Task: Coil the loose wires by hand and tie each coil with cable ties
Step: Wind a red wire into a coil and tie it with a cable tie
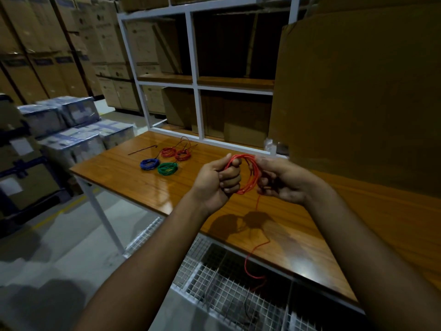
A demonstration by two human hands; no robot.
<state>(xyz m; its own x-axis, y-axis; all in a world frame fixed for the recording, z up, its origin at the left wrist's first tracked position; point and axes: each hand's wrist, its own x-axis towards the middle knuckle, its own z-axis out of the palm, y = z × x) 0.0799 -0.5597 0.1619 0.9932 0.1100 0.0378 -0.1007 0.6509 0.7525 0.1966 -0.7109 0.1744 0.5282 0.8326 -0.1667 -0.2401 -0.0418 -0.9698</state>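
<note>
Both hands, left and right, curled their fingers around a red coil above the table.

No legible text. Cardboard boxes far beyond left hand carry round logos and dark label bands, too small and blurred to read. Wrapped cartons likewise unreadable.

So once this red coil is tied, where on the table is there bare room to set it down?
Bare wood lies along the table front edge, between the blue coil and the left hand, and by the left corner. The far middle is crowded: blue, green coil, two red coils and a black cable tie. The loose wire tail crosses the near right.
</note>
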